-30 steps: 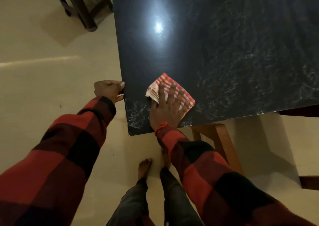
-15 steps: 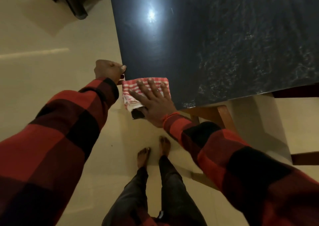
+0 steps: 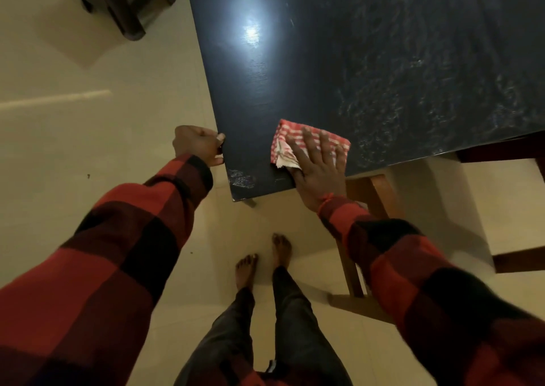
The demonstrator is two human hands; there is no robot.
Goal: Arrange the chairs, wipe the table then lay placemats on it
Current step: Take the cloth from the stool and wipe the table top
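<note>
While left hand [image 3: 198, 145] grips glossy table [image 3: 368, 61] edge, right hand [image 3: 317, 167] flattens checked cloth [image 3: 287, 137].

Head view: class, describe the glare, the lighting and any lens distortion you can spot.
Head view: a bright lamp reflection glares on the dark table; the room is dim and warm-toned; the wide lens stretches both sleeves; the cloth under the right hand stays readable.

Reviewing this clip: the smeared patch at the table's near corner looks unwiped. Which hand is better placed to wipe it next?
Probably the right hand: it lies flat on the checked cloth, beside the smeared patch. The left hand grips the table edge and has no cloth.
</note>
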